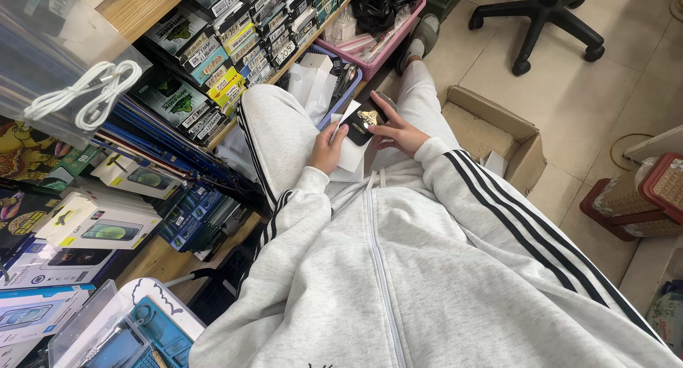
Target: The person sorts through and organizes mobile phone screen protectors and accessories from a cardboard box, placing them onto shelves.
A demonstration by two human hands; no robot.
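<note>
Both of my hands meet over my lap, where I sit in a grey tracksuit with black stripes down the sleeves. My left hand (327, 149) curls around a small stack of white paper sleeves (350, 154), thumb on top and fingers underneath, holding them against my knee. My right hand (395, 128) grips a small black card-like item with a gold emblem (363, 118), the thumb pressing on its face and the fingers wrapped behind its far edge, so it sits just above the white sleeves and touches them. To my left runs a wooden shelf (135, 8) packed with rows of boxed phone accessories (235, 37), and a coiled white cable in a clear bag (89, 94) hangs near the top corner. Beyond my knees a purple basket (340, 90) holds more white packets, with a pink basket (398, 33) just behind it. An open cardboard box (498, 129) stands on the tiled floor beside my right leg, and a black office chair base (541, 16) is well apart from it.
</note>
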